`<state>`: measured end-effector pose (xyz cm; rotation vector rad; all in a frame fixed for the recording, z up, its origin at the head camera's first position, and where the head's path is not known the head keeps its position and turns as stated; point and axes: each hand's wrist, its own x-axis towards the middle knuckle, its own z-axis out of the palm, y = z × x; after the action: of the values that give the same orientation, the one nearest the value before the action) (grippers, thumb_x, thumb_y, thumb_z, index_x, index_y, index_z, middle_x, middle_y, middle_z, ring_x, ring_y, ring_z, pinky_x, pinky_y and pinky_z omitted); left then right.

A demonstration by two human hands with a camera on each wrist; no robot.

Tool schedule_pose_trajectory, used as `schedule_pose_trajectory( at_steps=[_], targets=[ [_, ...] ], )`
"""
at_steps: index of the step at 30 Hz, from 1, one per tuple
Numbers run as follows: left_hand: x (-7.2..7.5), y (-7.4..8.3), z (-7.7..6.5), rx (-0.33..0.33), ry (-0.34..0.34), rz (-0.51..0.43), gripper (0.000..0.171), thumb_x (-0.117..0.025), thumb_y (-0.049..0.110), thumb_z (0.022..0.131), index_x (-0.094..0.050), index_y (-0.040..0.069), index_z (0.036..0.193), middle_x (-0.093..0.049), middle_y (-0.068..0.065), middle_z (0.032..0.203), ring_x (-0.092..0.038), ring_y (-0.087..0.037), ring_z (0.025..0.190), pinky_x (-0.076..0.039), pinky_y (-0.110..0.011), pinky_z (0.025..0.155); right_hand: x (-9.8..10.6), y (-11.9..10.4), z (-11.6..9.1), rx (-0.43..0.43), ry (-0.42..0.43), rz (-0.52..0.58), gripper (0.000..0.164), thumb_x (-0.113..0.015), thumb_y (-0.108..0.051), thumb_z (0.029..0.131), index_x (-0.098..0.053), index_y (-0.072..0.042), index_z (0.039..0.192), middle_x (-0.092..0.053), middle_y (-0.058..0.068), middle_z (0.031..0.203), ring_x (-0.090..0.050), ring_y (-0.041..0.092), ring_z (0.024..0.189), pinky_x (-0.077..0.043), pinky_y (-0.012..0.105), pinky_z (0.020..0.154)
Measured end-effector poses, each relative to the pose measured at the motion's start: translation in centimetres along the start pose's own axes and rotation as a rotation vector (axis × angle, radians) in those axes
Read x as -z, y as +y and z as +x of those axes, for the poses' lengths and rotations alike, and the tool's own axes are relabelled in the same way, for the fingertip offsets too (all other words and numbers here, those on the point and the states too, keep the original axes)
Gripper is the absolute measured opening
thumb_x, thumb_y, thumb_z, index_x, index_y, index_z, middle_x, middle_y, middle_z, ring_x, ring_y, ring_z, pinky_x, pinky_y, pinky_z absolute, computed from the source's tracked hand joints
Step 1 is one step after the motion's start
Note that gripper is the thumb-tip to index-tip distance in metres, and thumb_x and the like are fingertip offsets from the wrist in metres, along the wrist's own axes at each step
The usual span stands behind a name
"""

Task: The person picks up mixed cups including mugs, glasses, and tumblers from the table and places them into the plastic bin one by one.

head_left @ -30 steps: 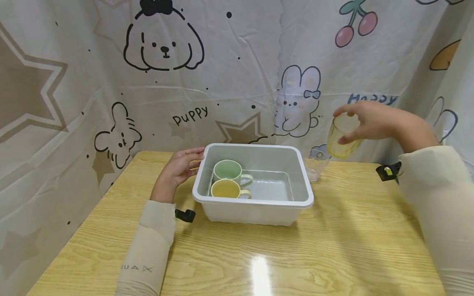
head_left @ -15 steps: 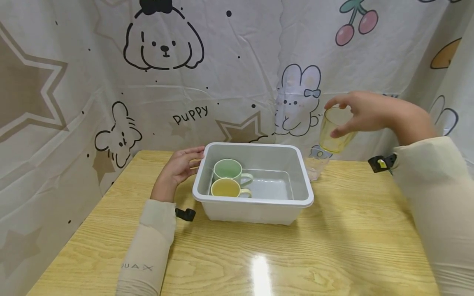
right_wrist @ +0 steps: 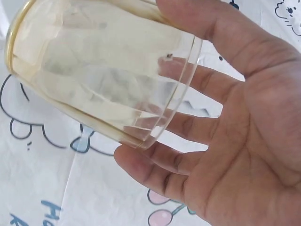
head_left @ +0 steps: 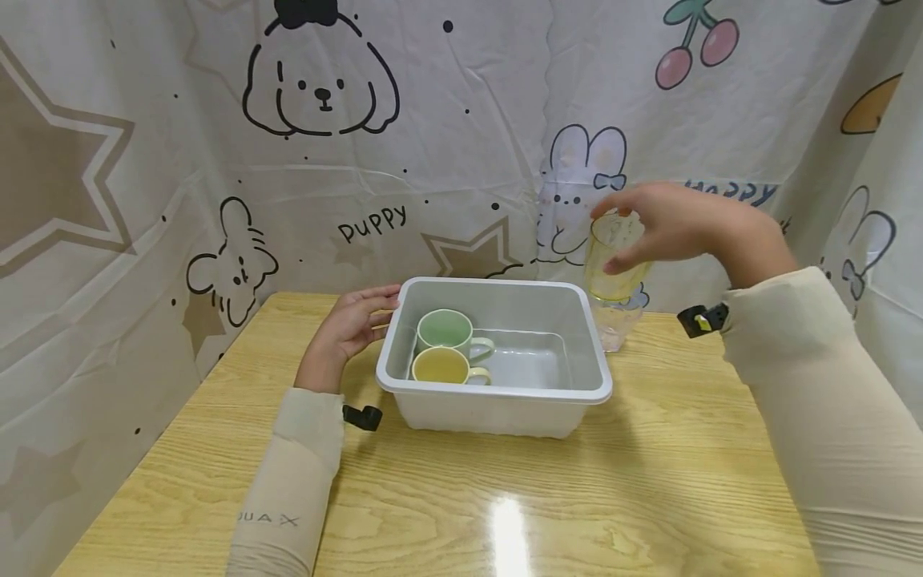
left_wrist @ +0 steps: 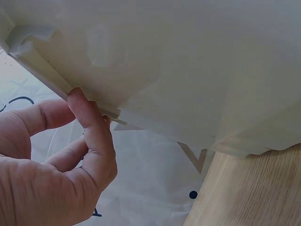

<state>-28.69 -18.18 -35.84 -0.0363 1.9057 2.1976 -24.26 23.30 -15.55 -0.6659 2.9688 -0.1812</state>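
My left hand [head_left: 353, 324] touches the left side of a light grey plastic tub [head_left: 490, 413]. In the left wrist view its fingertips meet the tub's rim [left_wrist: 51, 77] from outside. Inside the tub, at its left end, stand a green mug [head_left: 441, 324] and a yellow mug [head_left: 438, 367], handles pointing right. Raised beyond the tub's right back corner, my right hand [head_left: 681, 220] grips a see-through yellow cup [head_left: 613, 264] near its upper end, thumb on one side and fingers on the other. Below it, a clear pinkish cup [head_left: 615, 330] stands on the table beside the tub, partly hidden.
A light wooden table [head_left: 404, 505] bears the tub. Behind it hangs a pale curtain [head_left: 461, 152] printed with cartoon animals, stars and cherries. The tub's near wall hides the lower part of the yellow mug.
My right hand has moved left with the yellow cup, from beyond the clear cup to just above it. My left hand, the tub and the mugs stay in place.
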Motion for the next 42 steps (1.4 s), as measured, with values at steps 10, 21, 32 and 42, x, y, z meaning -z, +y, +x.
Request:
schedule_pose_trajectory(
  at_steps=[10,21,32,42],
  targets=[
    [0.0,0.0,0.0,-0.004,-0.004,0.004,0.048,-0.064,0.007,0.099,-0.055,0.003,0.146,-0.055,-0.011,0.144,-0.064,-0.020,0.106,-0.059,-0.029,0.082,-0.9,-2.2,1.2,0.065,-0.003,-0.041,0.074,-0.085,-0.040,0.084,-0.054,-0.013,0.146,-0.054,0.023,0.146,-0.049,0.045,0.132,-0.043,0.067,0.102],
    [0.0,0.1,-0.2,-0.002,-0.016,0.018,0.049,-0.061,0.007,0.101,-0.052,0.002,0.148,-0.049,-0.014,0.150,-0.062,-0.021,0.109,-0.058,-0.028,0.083,-3.0,-3.3,2.2,0.096,-0.005,-0.013,0.071,-0.086,-0.035,0.083,-0.056,-0.015,0.144,-0.054,0.018,0.142,-0.051,0.038,0.128,-0.044,0.062,0.102],
    [0.2,0.0,-0.1,-0.004,-0.008,0.022,0.048,-0.062,0.007,0.101,-0.053,0.003,0.148,-0.051,-0.012,0.148,-0.063,-0.021,0.109,-0.058,-0.029,0.084,-6.0,-3.7,3.5,0.141,0.002,0.031,0.068,-0.087,-0.027,0.082,-0.058,-0.014,0.141,-0.055,0.018,0.130,-0.052,0.038,0.119,-0.047,0.058,0.097],
    [0.0,0.1,0.0,0.007,0.005,0.016,0.047,-0.062,0.008,0.101,-0.054,0.003,0.147,-0.056,-0.011,0.140,-0.063,-0.020,0.106,-0.058,-0.029,0.082,-8.5,-3.8,4.4,0.164,-0.008,0.015,0.067,-0.088,-0.031,0.080,-0.059,-0.018,0.139,-0.054,0.020,0.130,-0.048,0.039,0.118,-0.045,0.059,0.096]
  ],
)
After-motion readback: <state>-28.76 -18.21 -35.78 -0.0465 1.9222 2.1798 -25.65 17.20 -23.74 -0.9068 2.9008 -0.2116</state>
